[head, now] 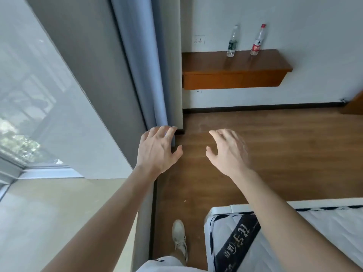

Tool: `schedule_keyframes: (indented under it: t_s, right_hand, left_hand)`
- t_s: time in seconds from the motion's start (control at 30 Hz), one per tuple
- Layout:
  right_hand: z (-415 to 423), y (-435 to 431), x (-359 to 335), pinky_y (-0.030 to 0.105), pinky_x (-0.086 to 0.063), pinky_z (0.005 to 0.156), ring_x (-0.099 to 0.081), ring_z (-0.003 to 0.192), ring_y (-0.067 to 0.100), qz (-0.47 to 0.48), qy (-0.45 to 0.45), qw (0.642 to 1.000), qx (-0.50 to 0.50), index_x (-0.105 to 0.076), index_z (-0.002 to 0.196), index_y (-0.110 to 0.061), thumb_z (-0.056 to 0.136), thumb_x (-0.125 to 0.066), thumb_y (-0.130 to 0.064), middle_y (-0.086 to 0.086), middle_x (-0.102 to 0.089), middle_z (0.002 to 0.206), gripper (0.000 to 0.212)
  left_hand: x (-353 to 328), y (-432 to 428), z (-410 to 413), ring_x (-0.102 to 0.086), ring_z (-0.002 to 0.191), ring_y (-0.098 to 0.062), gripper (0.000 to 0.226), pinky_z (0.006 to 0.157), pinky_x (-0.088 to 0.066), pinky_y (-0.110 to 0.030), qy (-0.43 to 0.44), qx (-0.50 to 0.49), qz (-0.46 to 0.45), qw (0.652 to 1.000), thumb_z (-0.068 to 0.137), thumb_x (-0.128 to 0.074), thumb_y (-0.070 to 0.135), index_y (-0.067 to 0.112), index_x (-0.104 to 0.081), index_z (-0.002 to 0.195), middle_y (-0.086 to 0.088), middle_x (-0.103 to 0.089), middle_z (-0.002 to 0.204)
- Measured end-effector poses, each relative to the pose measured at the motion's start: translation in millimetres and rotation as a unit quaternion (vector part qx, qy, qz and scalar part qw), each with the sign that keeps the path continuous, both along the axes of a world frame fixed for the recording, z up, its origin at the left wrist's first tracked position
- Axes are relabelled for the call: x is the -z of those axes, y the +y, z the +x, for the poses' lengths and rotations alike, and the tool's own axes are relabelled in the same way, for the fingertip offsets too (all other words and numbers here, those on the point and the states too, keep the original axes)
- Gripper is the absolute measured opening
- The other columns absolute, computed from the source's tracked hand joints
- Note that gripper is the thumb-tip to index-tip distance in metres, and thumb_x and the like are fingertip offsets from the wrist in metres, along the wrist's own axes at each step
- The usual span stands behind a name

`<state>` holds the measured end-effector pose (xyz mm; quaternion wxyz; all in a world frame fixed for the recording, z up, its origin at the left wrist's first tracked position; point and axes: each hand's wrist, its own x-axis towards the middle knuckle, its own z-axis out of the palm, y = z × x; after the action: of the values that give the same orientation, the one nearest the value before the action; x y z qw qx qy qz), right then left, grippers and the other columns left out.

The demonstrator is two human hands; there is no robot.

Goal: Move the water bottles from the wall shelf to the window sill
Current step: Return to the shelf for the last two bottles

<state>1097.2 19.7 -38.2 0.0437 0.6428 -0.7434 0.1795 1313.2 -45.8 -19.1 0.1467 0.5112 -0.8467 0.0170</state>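
Observation:
Two clear water bottles stand upright on a wooden wall shelf (235,63) at the upper right. The left bottle (232,42) has a green label and a white cap. The right bottle (258,40) has a red label and a red cap. The beige window sill (59,209) lies at the lower left, below the window. My left hand (157,150) and my right hand (228,152) are stretched out in front of me, fingers spread, holding nothing. Both hands are well short of the shelf.
A blue-grey curtain (149,65) hangs between the window and the shelf wall. A wall socket (198,40) sits left of the bottles. A mattress corner (275,238) fills the lower right. My shoe (179,234) stands on the wooden floor (284,150).

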Motion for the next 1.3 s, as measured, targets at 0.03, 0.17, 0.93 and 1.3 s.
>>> schedule_keyframes:
  t_s: [0.03, 0.17, 0.93, 1.3]
  right_hand:
    - [-3.7, -17.6, -2.2, 0.044, -0.05, 0.095, -0.06, 0.113, 0.029, 0.001, 0.004, 1.0, 0.005, -0.063, 0.123, -0.018, 0.084, -0.063, -0.037, 0.005, -0.065, 0.12, 0.043]
    - [-15.9, -85.6, -16.6, 0.041, -0.048, 0.098, -0.06, 0.114, 0.027, -0.002, 0.03, 0.999, 0.029, -0.063, 0.125, -0.019, 0.086, -0.064, -0.038, 0.006, -0.065, 0.122, 0.044]
    - [-182.5, -284.7, -19.8, 0.044, -0.046, 0.11, -0.058, 0.127, 0.027, 0.049, 0.027, 0.989, 0.14, -0.061, 0.134, -0.02, 0.09, -0.066, -0.044, 0.008, -0.065, 0.132, 0.051]
    - [-379.6, -409.7, -23.2, 0.04, -0.034, 0.116, -0.048, 0.138, 0.022, 0.079, 0.02, 0.983, 0.163, -0.054, 0.142, -0.028, 0.092, -0.061, -0.053, 0.0, -0.057, 0.145, 0.056]
  left_hand:
    - [-0.8, -20.1, -4.8, -0.055, 0.118, -0.026, 0.059, 0.098, -0.044, -0.043, -0.001, 0.007, 0.0, 1.0, 0.083, -0.044, 0.055, 0.023, -0.053, 0.132, 0.004, -0.06, 0.128]
    - [-4.2, -95.0, -22.0, -0.056, 0.116, -0.026, 0.062, 0.097, -0.044, -0.043, -0.01, 0.038, 0.001, 0.999, 0.082, -0.036, 0.057, 0.023, -0.055, 0.131, 0.003, -0.061, 0.127]
    - [1.3, -346.9, -219.5, -0.045, 0.134, -0.023, 0.06, 0.113, -0.036, -0.047, -0.029, 0.131, 0.025, 0.991, 0.091, -0.044, 0.06, 0.029, -0.041, 0.143, 0.002, -0.051, 0.144]
    - [1.7, -487.5, -423.2, -0.044, 0.135, -0.019, 0.057, 0.112, -0.034, -0.043, -0.02, 0.127, 0.028, 0.991, 0.09, -0.05, 0.058, 0.032, -0.046, 0.14, 0.006, -0.052, 0.144]
